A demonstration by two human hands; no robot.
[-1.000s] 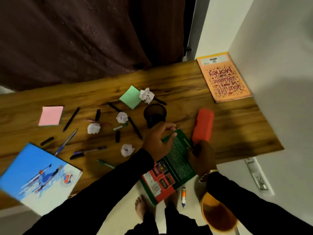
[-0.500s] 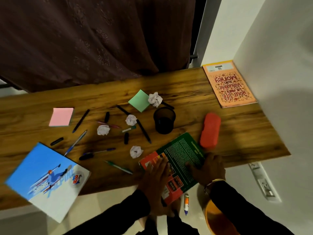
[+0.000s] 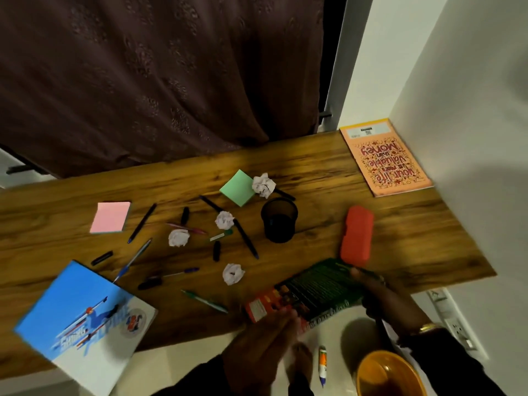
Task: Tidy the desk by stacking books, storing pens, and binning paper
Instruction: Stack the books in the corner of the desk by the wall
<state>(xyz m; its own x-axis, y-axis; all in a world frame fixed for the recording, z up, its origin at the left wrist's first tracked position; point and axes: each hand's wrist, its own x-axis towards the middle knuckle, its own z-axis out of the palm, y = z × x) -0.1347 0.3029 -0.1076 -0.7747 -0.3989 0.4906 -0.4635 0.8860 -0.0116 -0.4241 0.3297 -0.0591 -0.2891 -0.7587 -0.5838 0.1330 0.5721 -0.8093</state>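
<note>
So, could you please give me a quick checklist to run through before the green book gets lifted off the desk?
1. Both hands on the green book: ok; left hand at its near corner, right hand at its right edge.
2. Firm grip: cannot tell; fingers are blurred.
3. Book clear of the red case: not ok; they appear to touch.
4. Nothing lying on the book: ok.
5. Landing spot, the orange book by the wall: ok; nothing lies on its cover.
6. Crumpled paper out of the way: ok; it lies left of the book.
</note>
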